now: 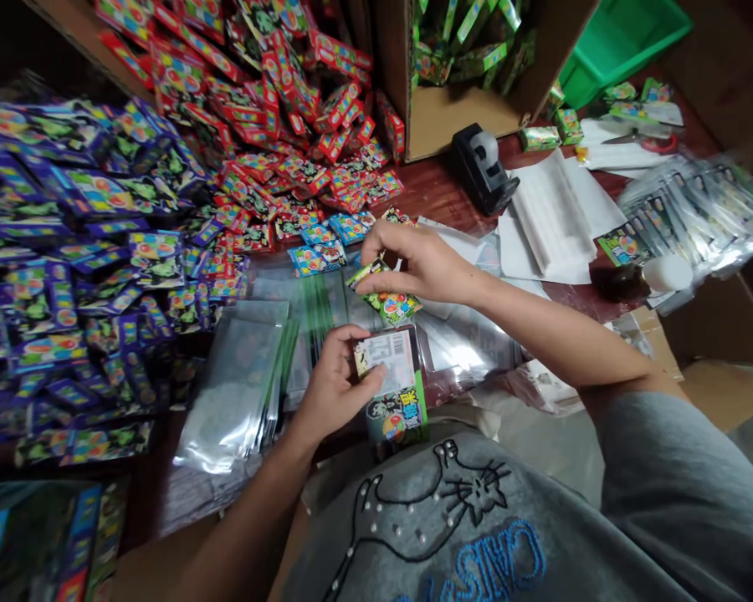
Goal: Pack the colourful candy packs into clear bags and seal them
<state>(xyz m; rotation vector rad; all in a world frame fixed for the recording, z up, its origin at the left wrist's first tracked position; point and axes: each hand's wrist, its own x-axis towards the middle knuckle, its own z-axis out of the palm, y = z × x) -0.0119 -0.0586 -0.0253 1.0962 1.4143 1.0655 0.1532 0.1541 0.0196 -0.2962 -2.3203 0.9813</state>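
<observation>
My left hand [342, 385] is closed on a clear plastic bag [394, 359] with a printed card inside; the thumb lies across its front near a barcode label. Just above the bag's top edge, my right hand [411, 263] pinches a small green candy packet [389, 303] between thumb and fingers. Beneath and beside my hands lie stacks of clear plastic bags [235, 376] with green edges. Several blue packets [320, 251] rest just beyond my right hand.
Purple packets [94, 192] are heaped at left, red packets [276, 100] behind. A cardboard box [464, 117] holds green packets. A black tape dispenser [483, 171], white paper sheets [552, 213], a green bin [627, 42] and filled bags [696, 209] occupy the right side.
</observation>
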